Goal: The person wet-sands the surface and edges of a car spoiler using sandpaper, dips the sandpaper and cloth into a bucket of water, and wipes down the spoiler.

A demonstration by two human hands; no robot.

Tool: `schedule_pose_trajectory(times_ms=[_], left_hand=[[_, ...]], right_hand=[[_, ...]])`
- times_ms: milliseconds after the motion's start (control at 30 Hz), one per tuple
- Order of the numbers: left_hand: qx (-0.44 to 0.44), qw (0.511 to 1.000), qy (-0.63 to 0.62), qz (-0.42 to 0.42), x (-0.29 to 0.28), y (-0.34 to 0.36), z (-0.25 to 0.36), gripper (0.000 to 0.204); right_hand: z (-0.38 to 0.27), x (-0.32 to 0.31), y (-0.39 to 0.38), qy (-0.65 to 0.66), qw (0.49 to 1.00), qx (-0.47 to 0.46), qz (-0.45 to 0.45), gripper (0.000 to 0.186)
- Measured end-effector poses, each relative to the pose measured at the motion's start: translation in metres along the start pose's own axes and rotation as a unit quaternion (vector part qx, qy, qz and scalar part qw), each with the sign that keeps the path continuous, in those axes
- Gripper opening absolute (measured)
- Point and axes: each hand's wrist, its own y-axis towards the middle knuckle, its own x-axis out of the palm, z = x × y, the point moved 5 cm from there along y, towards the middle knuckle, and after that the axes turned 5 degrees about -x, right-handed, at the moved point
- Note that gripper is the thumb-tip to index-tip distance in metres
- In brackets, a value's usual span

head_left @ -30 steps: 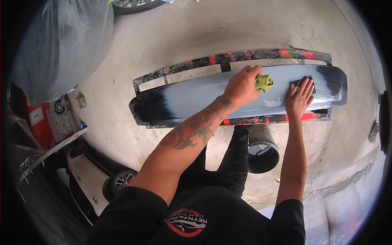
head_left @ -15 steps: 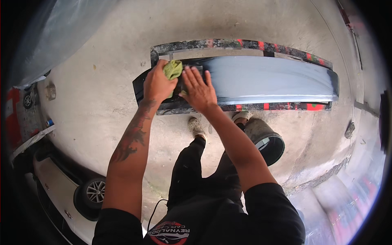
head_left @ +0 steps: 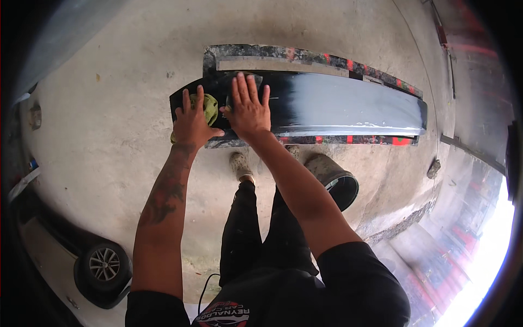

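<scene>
The left hand [head_left: 192, 124], fingers spread, covers part of a green cloth [head_left: 211, 110]; the right hand [head_left: 250, 111] lies flat on a dark sheet [head_left: 257, 80], both toward the left end of a long panel [head_left: 348, 103] on a red-splashed stand [head_left: 261, 52]. Work looks partway, grey fading to black there; what is left cannot be told. Smooth face up, the panel runs left to right.

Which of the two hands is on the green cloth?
The left hand, spread over the green cloth on the black end of the panel. The right hand lies flat farther right, with no green showing around it.
</scene>
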Motion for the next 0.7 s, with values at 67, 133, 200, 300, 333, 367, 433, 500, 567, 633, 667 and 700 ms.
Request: schedule_pose_trajectory(times_ms=[67, 133, 200, 300, 333, 367, 433, 500, 567, 633, 667, 700], left_hand=[[0.002, 1.000, -0.008, 0.003, 0.003, 0.002, -0.004, 0.137], [-0.006, 1.000, 0.000, 0.007, 0.001, 0.000, -0.005, 0.136], [-0.010, 1.000, 0.006, 0.013, -0.006, -0.001, -0.002, 0.136], [-0.013, 1.000, -0.011, 0.002, -0.007, -0.001, 0.005, 0.135], [-0.016, 1.000, -0.002, 0.004, -0.006, 0.000, 0.005, 0.135], [-0.019, 1.000, 0.007, 0.006, -0.006, 0.001, 0.005, 0.135], [-0.030, 0.999, 0.006, -0.019, -0.007, -0.001, 0.008, 0.135], [-0.046, 0.998, 0.023, -0.030, -0.005, 0.000, 0.008, 0.136], [-0.041, 0.999, 0.020, -0.030, 0.002, 0.000, 0.009, 0.137], [-0.036, 0.999, 0.028, -0.017, 0.002, 0.001, 0.004, 0.136], [-0.040, 0.999, 0.030, -0.019, 0.003, 0.000, -0.001, 0.136], [-0.034, 0.999, 0.026, -0.016, 0.001, -0.001, -0.001, 0.136]], right_hand=[[-0.014, 0.003, 0.003, -0.021, 0.997, -0.049, -0.049, 0.084], [0.022, -0.008, -0.002, -0.020, 0.996, -0.069, -0.058, 0.083], [0.106, -0.033, -0.022, -0.061, 0.996, 0.066, -0.007, 0.083], [0.225, -0.066, -0.063, -0.079, 0.965, 0.249, 0.007, 0.085], [0.235, -0.070, -0.069, -0.079, 0.957, 0.278, 0.007, 0.085], [0.232, -0.057, -0.064, -0.061, 0.947, 0.312, 0.043, 0.086], [0.159, -0.040, -0.040, -0.070, 0.966, 0.245, 0.033, 0.088], [0.064, -0.017, -0.024, -0.044, 0.992, 0.122, 0.013, 0.087], [-0.006, 0.009, -0.027, 0.000, 0.997, -0.034, -0.067, 0.087], [-0.006, 0.014, -0.036, -0.009, 0.996, -0.071, -0.054, 0.088], [0.010, 0.006, -0.044, 0.001, 0.995, -0.071, -0.064, 0.088], [0.042, -0.005, -0.058, -0.018, 0.998, -0.027, -0.059, 0.089]])
